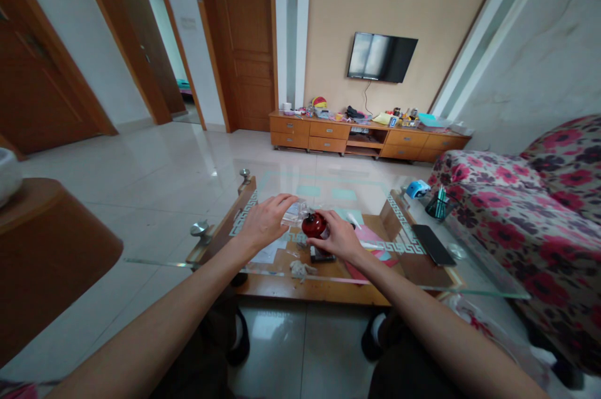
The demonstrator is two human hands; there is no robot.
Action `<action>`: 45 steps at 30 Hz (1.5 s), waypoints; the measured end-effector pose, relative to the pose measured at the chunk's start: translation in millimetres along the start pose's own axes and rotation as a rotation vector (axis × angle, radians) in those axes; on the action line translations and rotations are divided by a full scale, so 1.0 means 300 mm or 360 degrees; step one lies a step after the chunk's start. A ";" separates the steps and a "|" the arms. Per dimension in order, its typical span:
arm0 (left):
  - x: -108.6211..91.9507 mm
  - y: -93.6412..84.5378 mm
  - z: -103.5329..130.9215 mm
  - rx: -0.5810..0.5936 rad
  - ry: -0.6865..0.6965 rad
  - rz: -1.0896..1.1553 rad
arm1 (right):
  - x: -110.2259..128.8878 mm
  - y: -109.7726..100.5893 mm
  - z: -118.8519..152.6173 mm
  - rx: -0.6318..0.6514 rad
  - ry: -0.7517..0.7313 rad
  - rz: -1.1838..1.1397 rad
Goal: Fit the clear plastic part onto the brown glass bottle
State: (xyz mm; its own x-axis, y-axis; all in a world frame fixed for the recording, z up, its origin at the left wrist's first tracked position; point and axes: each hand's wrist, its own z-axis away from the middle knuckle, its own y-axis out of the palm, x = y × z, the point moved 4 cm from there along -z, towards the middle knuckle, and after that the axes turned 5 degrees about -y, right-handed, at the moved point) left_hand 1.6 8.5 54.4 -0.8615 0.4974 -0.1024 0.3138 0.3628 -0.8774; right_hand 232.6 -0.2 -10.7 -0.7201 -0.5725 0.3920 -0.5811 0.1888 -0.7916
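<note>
My right hand is closed around a dark red, rounded bottle, which leans with its black top toward the left. In my left hand is a clear see-through container, partly hidden by the fingers; it looks like a small bottle. The container and the red bottle's top are close together, and I cannot tell whether they touch. Both hands are above the glass coffee table, through which papers and a wooden shelf show.
On the table's right side lie a black phone, a pen holder and a blue-and-white packet. A flowered sofa stands at the right. Ahead is a low cabinet with clutter, below a wall TV. A brown rounded piece of furniture is at the left.
</note>
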 end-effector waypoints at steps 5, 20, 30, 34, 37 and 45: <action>-0.001 -0.001 0.000 -0.0006 -0.0007 0.0019 | 0.001 -0.003 0.000 0.0014 0.0005 -0.0004; -0.007 -0.004 -0.002 0.0003 -0.0006 0.0020 | 0.003 -0.004 0.000 0.0008 0.0009 -0.0027; -0.008 0.002 -0.002 -0.0015 -0.0007 0.0027 | 0.003 -0.005 -0.001 0.0028 0.0009 0.0011; -0.008 0.004 -0.002 -0.0004 -0.0001 0.0032 | 0.003 -0.007 0.000 0.0029 0.0006 0.0014; -0.008 0.004 -0.003 0.0001 0.0005 0.0030 | 0.004 -0.010 0.001 0.0028 0.0006 0.0014; -0.012 0.001 -0.006 -0.0009 0.0011 0.0015 | 0.004 -0.012 -0.001 0.0030 0.0017 0.0016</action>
State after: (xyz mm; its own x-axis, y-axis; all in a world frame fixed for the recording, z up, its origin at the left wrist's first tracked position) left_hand 5.6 8.1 55.4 -0.8557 0.5063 -0.1072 0.3241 0.3629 -0.8737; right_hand 233.9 -1.2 -7.2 -0.7301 -0.5620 0.3887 -0.5664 0.1796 -0.8043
